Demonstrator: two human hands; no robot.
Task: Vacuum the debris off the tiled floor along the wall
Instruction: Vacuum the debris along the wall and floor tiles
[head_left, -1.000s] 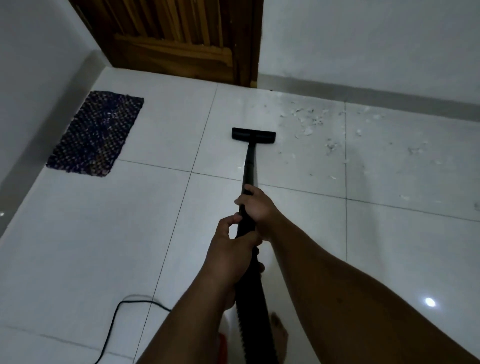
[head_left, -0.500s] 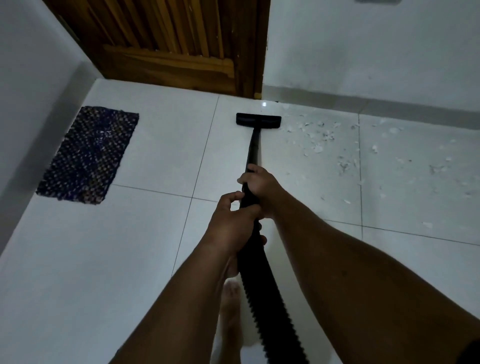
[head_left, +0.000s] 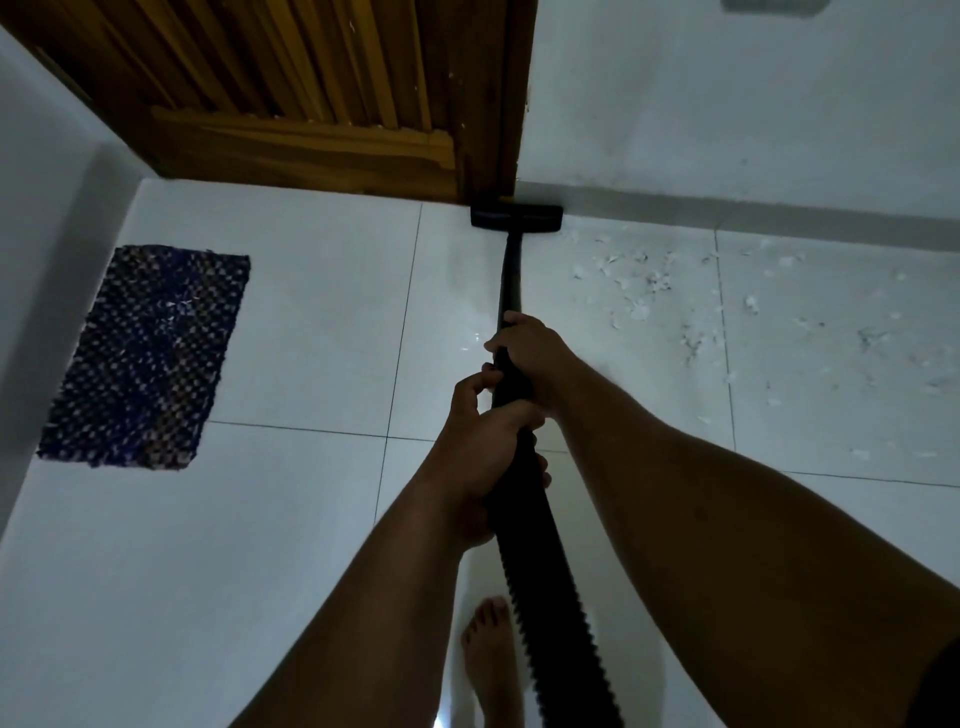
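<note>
A black vacuum wand (head_left: 506, 275) runs forward from my hands to its flat floor head (head_left: 517, 217), which sits against the base of the far wall beside the door frame. My right hand (head_left: 535, 348) grips the wand higher up. Just behind it my left hand (head_left: 483, 447) grips the wand where the ribbed hose (head_left: 545, 597) begins. Pale scraps of debris (head_left: 654, 296) lie scattered on the white tiled floor (head_left: 311, 312) to the right of the head, along the wall.
A wooden door (head_left: 311, 93) stands at the back left. A dark blue woven mat (head_left: 145, 353) lies by the left wall. My bare foot (head_left: 488, 654) is on the tiles below my arms. A grey skirting strip (head_left: 753, 210) runs along the far wall.
The floor head has slid forward from the open tile to the foot of the wall by the door frame. My hands and view have moved forward with it.
</note>
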